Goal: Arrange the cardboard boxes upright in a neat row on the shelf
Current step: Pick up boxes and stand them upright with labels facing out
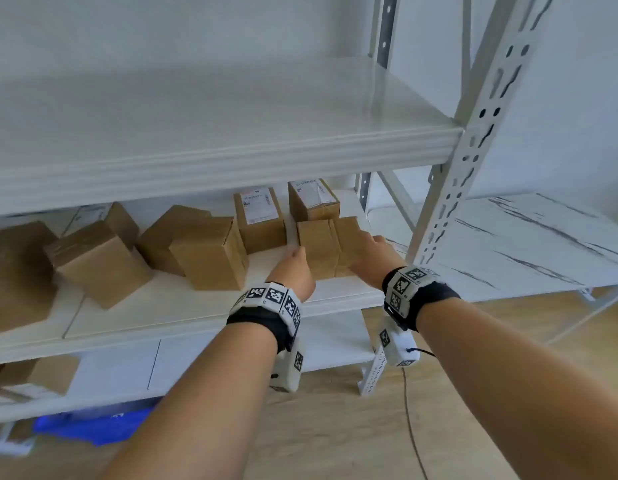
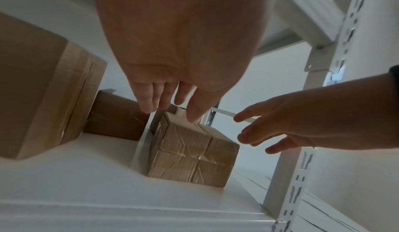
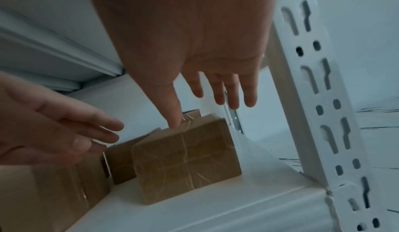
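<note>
A: Status on the hands?

B: Both reaching into the middle shelf [image 1: 203, 317], right end. Left hand [image 1: 293, 268] spread, fingers straight, holding nothing. Right hand [image 1: 373, 252] likewise splayed wide, nothing gripped.

A: Target?

B: Taped box [image 1: 318, 247] at the right end of the shelf, standing near the front edge, just inside the slotted upright post [image 1: 473, 161]. Sits directly between the two hands: left hand on its left flank, right hand on its right flank and top.

A: Contact?

B: Hard to call. From the left wrist, thumb tip looks at or just above the box's top back edge [image 2: 194, 152]. From the right wrist, thumb tip [image 3: 176, 116] looks down on the top of the box [image 3: 185, 159]; other fingers clear of it.

A: Axis?

B: Long axis looks vertical, so probably upright already. Likely just needs squaring up or a sideways slide. Neither hand clearly nearer; symmetric clamp from both sides looks like the obvious move.

A: Rest of the row?

B: Two labelled boxes [image 1: 262, 220] behind it. Further left, several boxes [image 1: 103, 265] tilted and jumbled. Plenty left to do.
</note>
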### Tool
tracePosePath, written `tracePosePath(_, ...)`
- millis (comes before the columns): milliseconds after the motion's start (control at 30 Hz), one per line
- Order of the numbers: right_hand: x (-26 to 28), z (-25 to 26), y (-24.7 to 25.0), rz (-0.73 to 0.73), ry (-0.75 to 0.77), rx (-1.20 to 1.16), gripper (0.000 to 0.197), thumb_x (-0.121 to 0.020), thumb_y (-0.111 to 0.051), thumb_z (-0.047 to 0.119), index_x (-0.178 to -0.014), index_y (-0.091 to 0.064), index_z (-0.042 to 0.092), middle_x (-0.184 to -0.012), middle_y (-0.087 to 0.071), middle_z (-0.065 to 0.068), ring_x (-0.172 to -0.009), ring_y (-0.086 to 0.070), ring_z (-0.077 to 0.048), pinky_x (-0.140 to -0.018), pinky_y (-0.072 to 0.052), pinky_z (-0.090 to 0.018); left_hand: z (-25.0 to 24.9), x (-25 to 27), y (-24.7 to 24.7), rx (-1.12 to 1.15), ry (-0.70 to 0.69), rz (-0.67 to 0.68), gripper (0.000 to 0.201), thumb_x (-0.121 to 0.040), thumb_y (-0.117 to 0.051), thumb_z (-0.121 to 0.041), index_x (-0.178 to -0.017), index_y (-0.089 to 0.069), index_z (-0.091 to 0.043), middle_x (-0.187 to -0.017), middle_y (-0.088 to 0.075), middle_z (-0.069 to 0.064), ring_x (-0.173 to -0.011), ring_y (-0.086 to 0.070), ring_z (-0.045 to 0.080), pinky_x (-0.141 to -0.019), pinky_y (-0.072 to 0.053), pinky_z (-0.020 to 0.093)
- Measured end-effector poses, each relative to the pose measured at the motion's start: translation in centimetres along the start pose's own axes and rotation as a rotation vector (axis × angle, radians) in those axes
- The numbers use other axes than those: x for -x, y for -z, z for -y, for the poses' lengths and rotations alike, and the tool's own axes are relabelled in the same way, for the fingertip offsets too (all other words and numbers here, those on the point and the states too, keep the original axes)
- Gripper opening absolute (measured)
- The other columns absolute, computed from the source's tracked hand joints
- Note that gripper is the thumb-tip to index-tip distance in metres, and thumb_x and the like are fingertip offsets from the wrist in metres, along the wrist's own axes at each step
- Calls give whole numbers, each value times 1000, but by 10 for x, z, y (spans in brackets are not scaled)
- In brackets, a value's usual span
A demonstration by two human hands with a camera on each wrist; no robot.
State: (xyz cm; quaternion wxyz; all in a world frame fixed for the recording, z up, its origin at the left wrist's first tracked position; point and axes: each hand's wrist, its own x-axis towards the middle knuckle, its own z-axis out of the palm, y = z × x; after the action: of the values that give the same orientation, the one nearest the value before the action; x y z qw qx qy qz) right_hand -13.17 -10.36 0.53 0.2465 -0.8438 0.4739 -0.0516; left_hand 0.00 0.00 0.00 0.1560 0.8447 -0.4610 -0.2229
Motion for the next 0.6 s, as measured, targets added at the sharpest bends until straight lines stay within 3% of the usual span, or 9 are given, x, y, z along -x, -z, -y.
tracePosePath(100,-15,-13,-5,23,-19,7,52,-86,-48,19,-136,-34,16,-123,-50,-14,-112,-52,-36,-94,-43,-43,2,-17,-12,95,75,-16,61,-92,-41,-4,-150,-22,-8,-147,-38,13,-130,-45,28,-109,-39,38)
tracePosePath(167,-23,-19,-10,59,-47,-23,46,-86,-48,17,-130,-36,14,-120,-52,-13,-108,-53,-34,-86,-44,-40,5,-30,-19,138,119,-16,64,-91,-40,-5,-152,-18,-10,-148,-38,12,-130,-45,29,-109,-39,41)
tracePosePath(300,-34,-27,-16,64,-63,-64,29,-86,-47,16,-114,-41,12,-111,-56,-10,-96,-57,-30,-74,-44,-35,9,-47,-32,189,149,12,61,-92,-41,-14,-150,-23,-16,-145,-45,11,-126,-50,30,-106,-42,43)
tracePosePath(433,-37,-30,-16,40,-72,-120,26,-87,-47,15,-113,-44,10,-104,-59,-10,-84,-56,-26,-71,-47,-35,3,-42,-32,255,186,-67,54,-94,-46,-13,-146,-32,-13,-127,-58,11,-109,-59,31,-91,-49,38)
tracePosePath(600,-33,-27,-11,-23,-80,-178,41,-84,-52,11,-123,-43,10,-116,-54,-11,-94,-59,-28,-77,-52,-37,1,-32,-27,332,147,-245,39,-86,-57,-12,-125,-53,-15,-112,-65,2,-98,-61,22,-76,-45,27)
